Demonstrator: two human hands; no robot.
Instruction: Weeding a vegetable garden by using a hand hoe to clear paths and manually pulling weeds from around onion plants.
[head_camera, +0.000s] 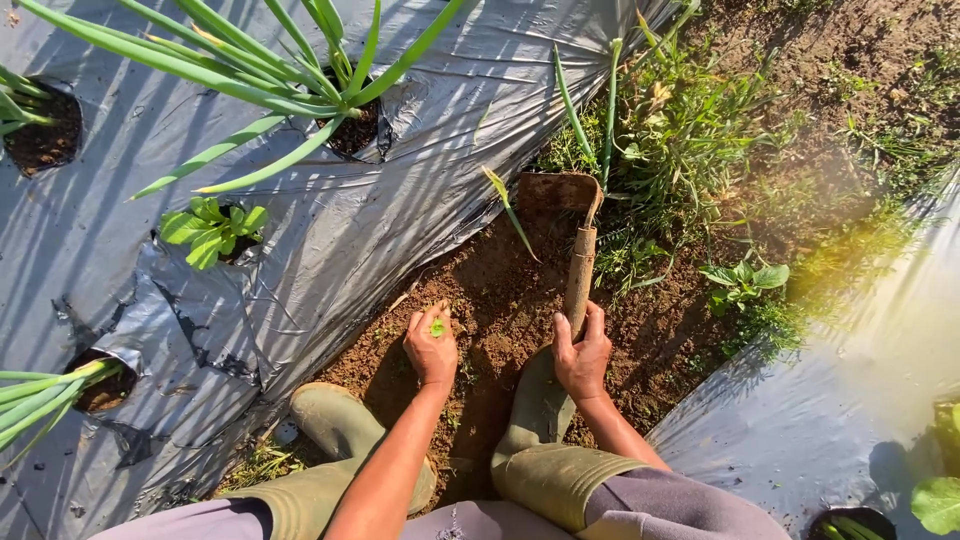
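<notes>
Left hand (431, 347): pinched on a small green weed (437, 327), low over bare soil (500, 300).
Right hand (582, 355): clamped round hoe (578, 255) handle; blade far, dug in.
Plastic sheeting (330, 230): grey, left, holed for onion plants (300, 80).

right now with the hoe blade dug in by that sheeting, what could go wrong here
The hoe in the right hand bites soil right beside the plastic sheeting; a slip could tear it. The onion plant leaves lie close and might get cut. The left hand, pinching a small green weed, could be struck.
</notes>
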